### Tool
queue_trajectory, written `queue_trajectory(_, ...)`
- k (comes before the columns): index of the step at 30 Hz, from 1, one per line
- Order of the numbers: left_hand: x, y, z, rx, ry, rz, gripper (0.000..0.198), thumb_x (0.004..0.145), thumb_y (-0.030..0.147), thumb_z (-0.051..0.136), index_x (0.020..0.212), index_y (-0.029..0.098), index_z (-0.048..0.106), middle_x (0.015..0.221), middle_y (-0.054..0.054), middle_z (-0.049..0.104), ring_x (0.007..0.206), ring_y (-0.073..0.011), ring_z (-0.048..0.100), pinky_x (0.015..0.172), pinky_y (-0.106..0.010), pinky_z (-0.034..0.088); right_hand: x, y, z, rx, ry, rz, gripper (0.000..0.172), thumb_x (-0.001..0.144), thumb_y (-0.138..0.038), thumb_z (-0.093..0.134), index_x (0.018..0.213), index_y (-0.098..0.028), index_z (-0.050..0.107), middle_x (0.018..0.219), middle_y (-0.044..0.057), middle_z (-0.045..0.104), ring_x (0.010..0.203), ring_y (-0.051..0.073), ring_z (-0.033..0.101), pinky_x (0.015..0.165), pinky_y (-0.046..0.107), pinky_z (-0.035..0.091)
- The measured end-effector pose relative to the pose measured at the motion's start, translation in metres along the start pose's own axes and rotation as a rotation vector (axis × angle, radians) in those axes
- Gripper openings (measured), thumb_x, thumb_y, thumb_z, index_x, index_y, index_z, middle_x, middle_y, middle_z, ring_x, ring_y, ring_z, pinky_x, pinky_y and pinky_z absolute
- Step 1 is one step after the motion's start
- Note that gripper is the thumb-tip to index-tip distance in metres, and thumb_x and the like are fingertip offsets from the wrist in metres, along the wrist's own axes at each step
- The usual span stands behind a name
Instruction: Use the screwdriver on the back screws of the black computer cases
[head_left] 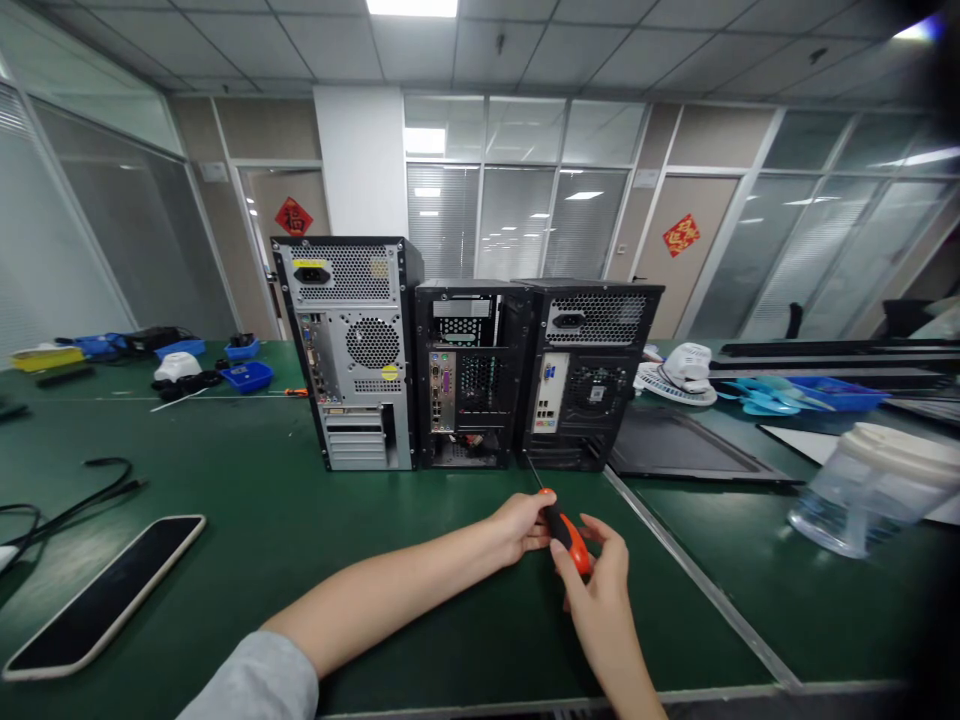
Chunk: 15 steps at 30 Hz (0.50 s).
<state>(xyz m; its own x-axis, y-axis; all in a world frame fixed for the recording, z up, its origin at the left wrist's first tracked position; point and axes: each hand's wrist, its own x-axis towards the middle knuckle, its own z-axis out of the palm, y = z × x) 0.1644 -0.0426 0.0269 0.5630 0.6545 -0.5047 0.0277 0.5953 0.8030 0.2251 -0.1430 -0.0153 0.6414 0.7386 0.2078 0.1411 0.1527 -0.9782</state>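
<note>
A red and black screwdriver slants up and away, its thin shaft reaching the lower left corner of the right computer case. Near the front of its handle, my left hand is closed round it. My right hand has thumb and fingers round the rear of the handle. Beside that case stands a narrower black case with an open bay. The taller silver-backed case stands at the left. All three show their rear panels.
A phone and black cables lie at the left. Blue trays are farther back. At the right are a black panel, a clear plastic jug and white fan parts. A metal strip crosses the green table.
</note>
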Motion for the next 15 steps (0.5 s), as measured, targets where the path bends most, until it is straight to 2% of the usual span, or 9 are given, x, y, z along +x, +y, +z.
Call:
queue_trajectory(2, 0.000, 0.000, 0.000, 0.005, 0.004, 0.007, 0.028, 0.093, 0.024, 0.046, 0.067, 0.014, 0.052, 0.060, 0.002, 0.051, 0.051, -0.0072, 0.048, 0.061, -0.020, 0.040, -0.001, 0.001, -0.002, -0.263, 0.008, -0.123, 0.055, 0.069, -0.052, 0.062, 0.113, -0.023, 0.045, 0.117, 0.013, 0.045, 0.090, 0.024, 0.056, 0.062, 0.034, 0.047)
queue_trajectory(4, 0.000, 0.000, 0.001, 0.006, 0.002, 0.016, 0.028, 0.092, 0.023, 0.046, 0.067, 0.014, 0.052, 0.060, 0.002, 0.051, 0.051, -0.0075, 0.050, 0.061, -0.021, 0.041, -0.003, -0.001, -0.001, -0.463, -0.015, -0.177, 0.052, 0.073, -0.052, 0.056, 0.115, -0.022, 0.046, 0.117, 0.014, 0.045, 0.085, 0.024, 0.057, 0.060, 0.035, 0.046)
queue_trajectory(7, 0.001, 0.001, 0.001, 0.008, -0.014, 0.021, 0.028, 0.092, 0.022, 0.046, 0.067, 0.013, 0.052, 0.062, 0.001, 0.053, 0.053, -0.0083, 0.053, 0.062, -0.021, 0.043, -0.008, -0.006, 0.002, -0.605, -0.009, -0.209, 0.047, 0.078, -0.049, 0.051, 0.117, -0.025, 0.046, 0.114, 0.012, 0.045, 0.065, 0.018, 0.055, 0.049, 0.032, 0.038)
queue_trajectory(10, 0.001, 0.001, 0.000, 0.021, -0.031, 0.017, 0.028, 0.093, 0.023, 0.045, 0.067, 0.013, 0.052, 0.062, 0.000, 0.054, 0.051, -0.0084, 0.052, 0.056, -0.021, 0.041, -0.012, -0.010, 0.006, -0.697, 0.067, -0.293, 0.042, 0.077, -0.045, 0.054, 0.115, -0.027, 0.050, 0.105, 0.009, 0.047, 0.050, 0.011, 0.044, 0.043, 0.027, 0.028)
queue_trajectory(15, 0.000, 0.002, -0.001, 0.032, -0.039, 0.021, 0.025, 0.090, 0.027, 0.051, 0.069, 0.014, 0.052, 0.063, 0.001, 0.054, 0.051, -0.0088, 0.053, 0.054, -0.021, 0.039, -0.009, -0.010, 0.006, -0.959, 0.186, -0.524, 0.028, 0.084, -0.041, 0.047, 0.104, -0.023, 0.053, 0.089, 0.006, 0.048, 0.044, 0.008, 0.041, 0.041, 0.024, 0.017)
